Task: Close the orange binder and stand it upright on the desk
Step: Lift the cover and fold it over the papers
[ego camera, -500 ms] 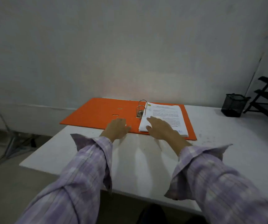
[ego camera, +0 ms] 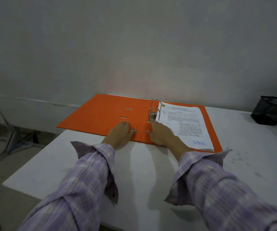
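The orange binder (ego camera: 101,114) lies open and flat at the far side of the white desk (ego camera: 142,172), its left cover jutting past the desk's left edge. Its metal rings (ego camera: 154,110) stand up at the spine, and a stack of printed paper (ego camera: 184,124) rests on the right cover. My left hand (ego camera: 121,132) lies flat, fingers apart, on the near edge of the left cover beside the spine. My right hand (ego camera: 162,134) lies flat on the near left part of the paper, its index finger reaching toward the ring mechanism. Neither hand holds anything.
A black mesh pen holder (ego camera: 266,112) stands at the desk's far right. A grey wall (ego camera: 134,47) rises directly behind the binder. Metal legs (ego camera: 9,144) of other furniture stand on the floor to the left.
Both hands have slid forward onto the binder: the left now rests on the orange cover, the right further up the paper toward the rings. The binder has not moved.
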